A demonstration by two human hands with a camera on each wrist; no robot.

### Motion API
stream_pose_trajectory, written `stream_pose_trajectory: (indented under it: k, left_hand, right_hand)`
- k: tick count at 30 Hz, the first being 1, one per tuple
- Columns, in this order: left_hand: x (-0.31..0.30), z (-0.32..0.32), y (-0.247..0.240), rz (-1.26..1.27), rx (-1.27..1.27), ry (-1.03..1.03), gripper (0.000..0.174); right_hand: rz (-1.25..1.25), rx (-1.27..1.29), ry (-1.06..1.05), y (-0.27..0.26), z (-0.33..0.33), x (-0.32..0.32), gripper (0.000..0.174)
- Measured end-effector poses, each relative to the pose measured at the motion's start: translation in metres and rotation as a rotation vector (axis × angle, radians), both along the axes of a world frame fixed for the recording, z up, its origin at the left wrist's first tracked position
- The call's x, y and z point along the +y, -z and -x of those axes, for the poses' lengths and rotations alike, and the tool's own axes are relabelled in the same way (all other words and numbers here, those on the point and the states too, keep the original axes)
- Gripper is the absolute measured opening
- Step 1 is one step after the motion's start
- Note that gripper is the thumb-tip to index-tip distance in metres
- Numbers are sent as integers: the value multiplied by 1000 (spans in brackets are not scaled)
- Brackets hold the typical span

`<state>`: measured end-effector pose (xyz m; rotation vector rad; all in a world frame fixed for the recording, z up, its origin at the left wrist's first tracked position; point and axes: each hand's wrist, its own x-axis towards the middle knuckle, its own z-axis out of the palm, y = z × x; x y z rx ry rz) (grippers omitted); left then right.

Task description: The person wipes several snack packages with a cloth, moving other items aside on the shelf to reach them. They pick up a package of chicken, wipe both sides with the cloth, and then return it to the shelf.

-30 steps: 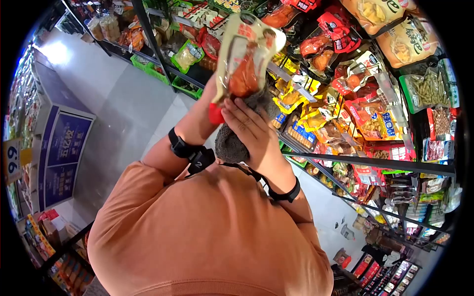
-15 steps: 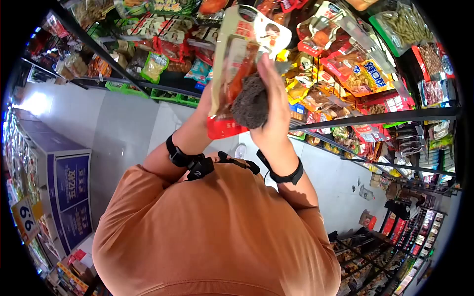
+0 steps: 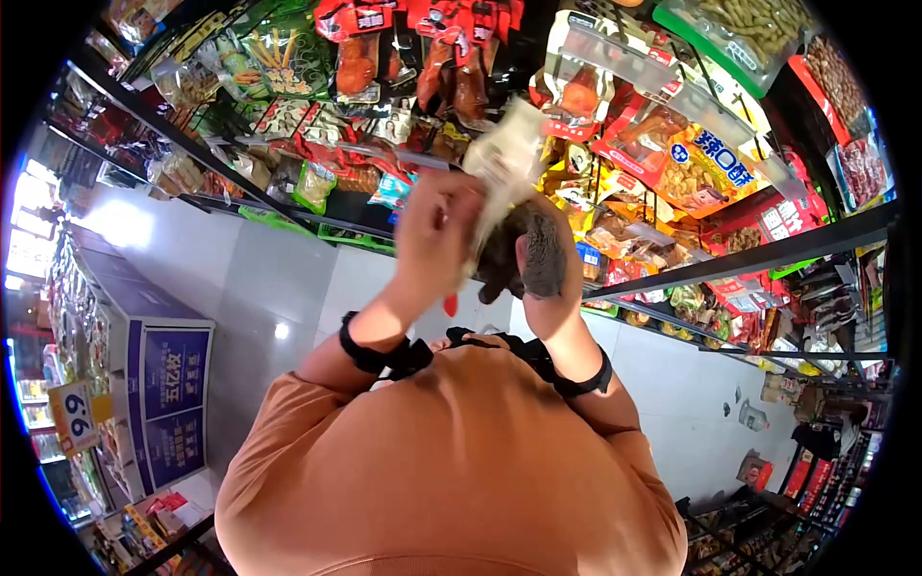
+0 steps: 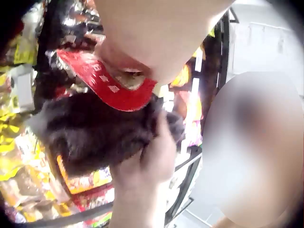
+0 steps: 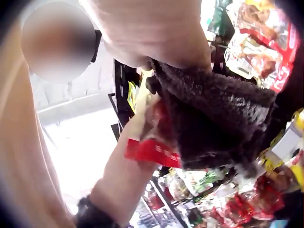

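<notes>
My left hand (image 3: pixel 432 240) grips a cream-and-red plastic pack of meat (image 3: pixel 507 154), which stands tilted and blurred in the head view. In the left wrist view the red end of the pack (image 4: pixel 116 90) shows below the palm. My right hand (image 3: pixel 565 293) holds a dark grey fuzzy cloth (image 3: pixel 545 254), its thumb across the fabric. Seen from the right wrist, the cloth (image 5: pixel 213 114) hangs in folds from that hand and overlaps the pack's side. The meat inside is mostly hidden in the head view.
Shelves of packed snacks and meats surround the hands, with red meat packs (image 3: pixel 357 67) behind and a yellow-orange snack bag (image 3: pixel 701 173) at right. A black shelf rail (image 3: pixel 749 254) runs close to the right hand. Across the tiled floor stands a purple-sided display (image 3: pixel 176 384).
The pack has turned from facing the head camera to a tilted, blurred pose. My right hand has gone from lying over the pack's lower end to gripping the cloth beside it.
</notes>
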<state>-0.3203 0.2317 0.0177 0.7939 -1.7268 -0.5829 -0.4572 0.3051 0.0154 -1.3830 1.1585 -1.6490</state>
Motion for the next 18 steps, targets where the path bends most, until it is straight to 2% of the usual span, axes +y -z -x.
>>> stream_pose_trajectory:
  k: [2, 3, 4, 6, 7, 8, 10, 11, 12, 14, 15, 16, 18]
  left_hand:
    - [11, 30, 20, 29, 159, 54, 15]
    - [14, 39, 17, 130, 163, 43, 15]
    - [15, 43, 13, 131, 168, 40, 15]
    - [11, 42, 7, -52, 34, 211, 17]
    - [0, 37, 7, 82, -62, 225, 18]
    - [-9, 36, 18, 108, 39, 206, 30]
    - [-14, 39, 11, -178, 252, 160, 49]
    - [-14, 42, 4, -383, 452, 399, 67]
    - [-20, 42, 6, -521, 542, 603, 64]
    - [-15, 25, 21, -1141, 609, 882, 56]
    - [-14, 32, 26, -1168, 756, 1014, 46]
    - [-13, 34, 28, -1168, 752, 1015, 46]
    - [-7, 33, 23, -1182, 797, 824, 42]
  right_hand:
    - [45, -20, -49, -12, 6, 3, 67]
    - [76, 62, -28, -4, 14, 2, 73]
    - [126, 74, 33, 2, 20, -1, 65]
    - [86, 128, 49, 3, 38, 2, 60]
    - [-33, -38, 57, 3, 46, 6, 49]
    - [-11, 148, 110, 6, 59, 4, 41]
    - [-60, -38, -35, 6, 69, 6, 36]
    - [-76, 62, -102, 1, 74, 8, 37]
    - [-82, 60, -110, 5, 74, 7, 37]
    - [-153, 31, -52, 17, 71, 1, 35]
    - [-96, 98, 125, 8, 63, -7, 37]
    - [-38, 250, 205, 3, 63, -14, 36]
    - [214, 276, 244, 8, 72, -26, 33]
